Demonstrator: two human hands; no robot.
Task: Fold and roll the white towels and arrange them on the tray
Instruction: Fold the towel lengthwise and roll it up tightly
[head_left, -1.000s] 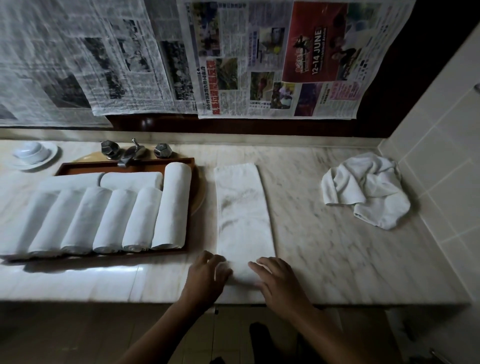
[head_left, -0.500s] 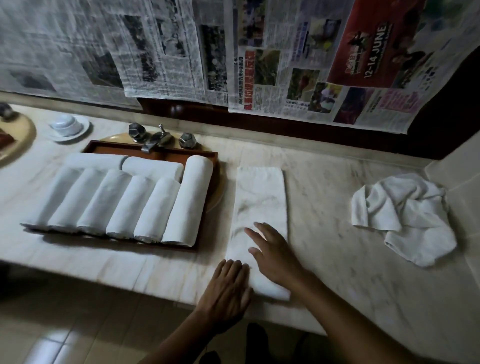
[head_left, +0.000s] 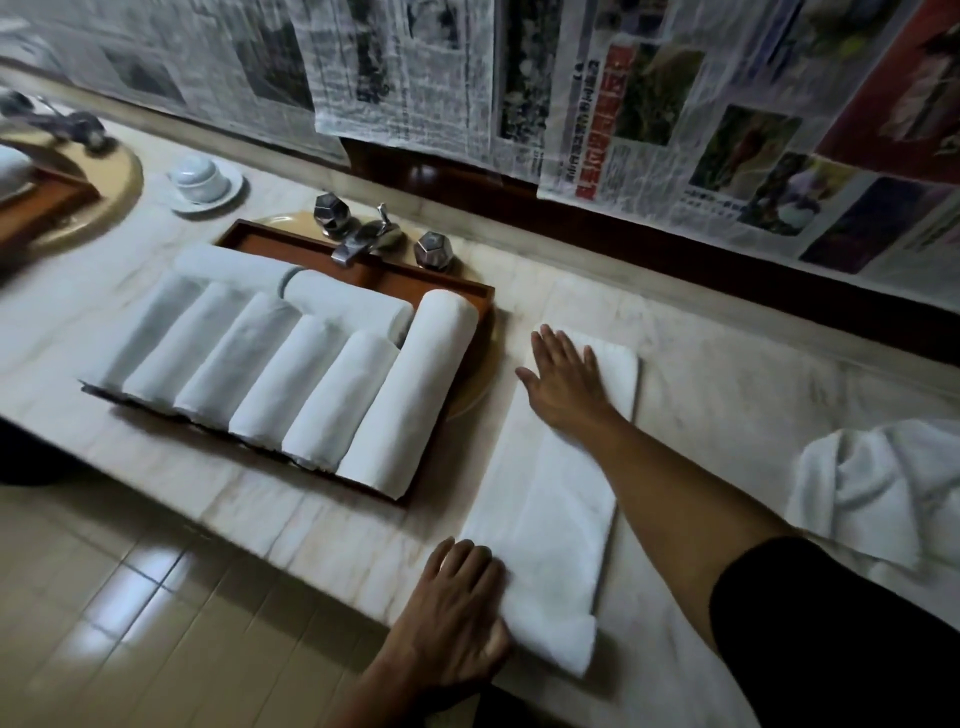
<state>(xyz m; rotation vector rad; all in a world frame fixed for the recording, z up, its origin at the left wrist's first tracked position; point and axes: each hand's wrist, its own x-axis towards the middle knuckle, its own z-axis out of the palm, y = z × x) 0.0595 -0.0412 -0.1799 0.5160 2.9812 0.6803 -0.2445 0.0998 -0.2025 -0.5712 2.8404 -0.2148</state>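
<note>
A white towel (head_left: 550, 499), folded into a long strip, lies on the marble counter to the right of the brown tray (head_left: 452, 283). Its near end is turned up into a small roll. My left hand (head_left: 457, 618) rests against that near end at the counter's front edge, fingers lying along the towel. My right hand (head_left: 563, 382) presses flat with spread fingers on the strip's far end. Several rolled white towels (head_left: 291, 379) fill the tray, most side by side, with two more lying across behind them.
A crumpled white towel (head_left: 878, 483) lies at the right edge of the counter. A metal tap with two knobs (head_left: 363, 239) stands behind the tray. A white cup on a saucer (head_left: 202, 179) sits farther left. Newspaper sheets (head_left: 675, 104) cover the wall.
My right hand has slid from the near part of the strip up to its far end. My left hand stays at the near end. The view has swung left and closer.
</note>
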